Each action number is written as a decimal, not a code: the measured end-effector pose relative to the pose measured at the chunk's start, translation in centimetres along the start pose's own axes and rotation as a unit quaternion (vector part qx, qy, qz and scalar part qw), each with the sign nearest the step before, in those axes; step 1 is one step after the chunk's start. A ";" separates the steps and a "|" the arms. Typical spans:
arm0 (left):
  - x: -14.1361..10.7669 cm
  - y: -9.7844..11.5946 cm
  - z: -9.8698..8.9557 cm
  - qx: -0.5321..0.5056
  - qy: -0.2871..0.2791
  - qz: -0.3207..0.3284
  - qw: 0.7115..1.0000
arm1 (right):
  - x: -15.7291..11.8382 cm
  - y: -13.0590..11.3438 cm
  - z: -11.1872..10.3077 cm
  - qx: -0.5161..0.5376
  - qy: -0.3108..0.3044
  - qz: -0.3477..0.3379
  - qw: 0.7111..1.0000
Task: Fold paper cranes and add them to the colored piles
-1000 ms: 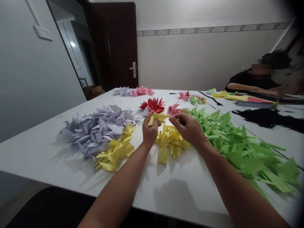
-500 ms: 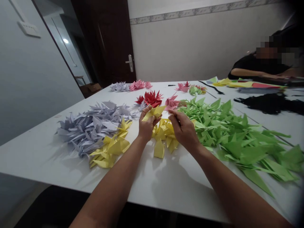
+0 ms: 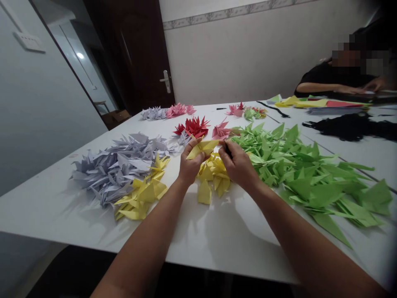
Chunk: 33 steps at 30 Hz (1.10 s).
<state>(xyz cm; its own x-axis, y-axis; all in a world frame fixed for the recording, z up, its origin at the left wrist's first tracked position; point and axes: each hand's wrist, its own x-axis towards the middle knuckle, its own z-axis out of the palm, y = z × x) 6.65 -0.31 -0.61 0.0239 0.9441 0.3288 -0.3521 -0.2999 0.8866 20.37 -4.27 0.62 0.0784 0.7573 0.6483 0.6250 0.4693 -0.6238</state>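
Barely any gap: left hand (image 3: 191, 164), folded yellow paper (image 3: 201, 149), right hand (image 3: 238, 165).

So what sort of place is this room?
Probably a paper-craft workroom: a white table covered in heaps of origami cranes sorted by colour, stacked sheets of coloured paper, and another person at the table.

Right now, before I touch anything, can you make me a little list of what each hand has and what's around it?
left hand: fingers hold a folded yellow paper piece
right hand: fingers beside that piece, pinching something small and dark, hard to tell what
under the hands: yellow folded paper pile
to the right: green folded paper pile
to the left: grey folded paper pile
ahead: red folded paper pile
far end: another person
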 end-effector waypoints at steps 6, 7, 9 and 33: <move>0.1 -0.2 -0.3 0.026 -0.015 0.027 0.999 | -0.2 0.5 0.3 -0.060 -0.067 -0.033 0.995; 0.1 -0.3 -0.4 0.031 -0.019 0.034 0.999 | -0.2 0.5 0.3 -0.073 -0.077 -0.028 0.994; 0.2 -0.4 -0.5 0.046 -0.025 0.051 0.997 | -0.2 0.5 0.3 -0.087 -0.089 -0.023 0.992; 0.0 0.3 -0.3 0.093 -0.052 0.044 0.993 | -0.3 0.2 -0.2 -0.057 -0.137 -0.048 0.988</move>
<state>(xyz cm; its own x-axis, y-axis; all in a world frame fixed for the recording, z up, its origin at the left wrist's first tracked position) 6.22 -0.33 -0.40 0.0998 0.8969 0.4308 -0.1792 -0.4097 0.8945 20.63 -4.50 0.37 -0.1879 0.8137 0.5501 0.7039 0.5022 -0.5023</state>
